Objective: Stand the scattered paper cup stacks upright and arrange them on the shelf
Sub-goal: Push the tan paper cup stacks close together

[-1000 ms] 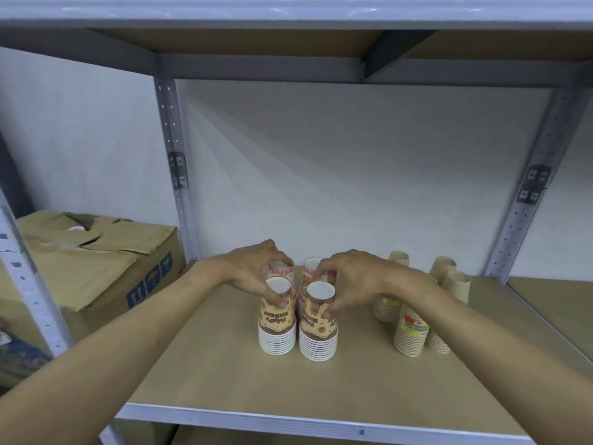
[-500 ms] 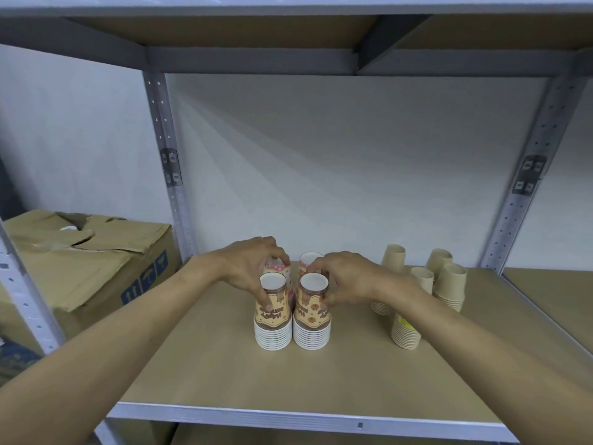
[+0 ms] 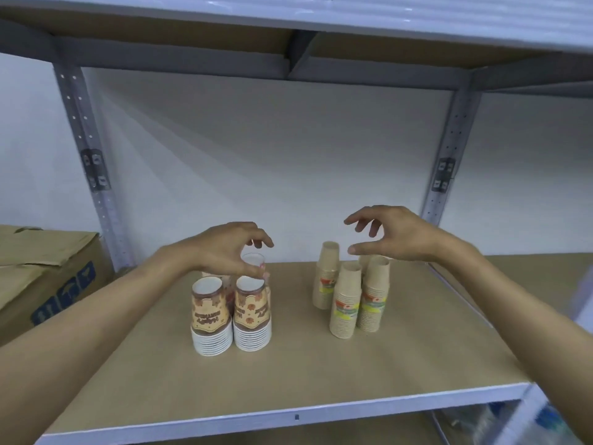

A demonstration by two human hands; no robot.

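Observation:
Two brown-and-orange printed cup stacks stand upside down, side by side, on the shelf board. Behind them stand more printed stacks, mostly hidden. My left hand reaches over them, thumb and fingers pinched around the top of a rear printed stack. To the right, three tan cup stacks stand upright in a cluster, with another partly hidden behind. My right hand hovers just above the cluster, fingers spread, holding nothing.
A cardboard box sits on the neighbouring shelf at the left. Grey metal uprights frame the bay, and an upper shelf runs overhead. A white wall closes the back. Bare board lies in front of the stacks.
My right hand has let go of the printed stacks and moved right and up over the tan cluster. My left hand stays on the printed stacks. The view has shifted.

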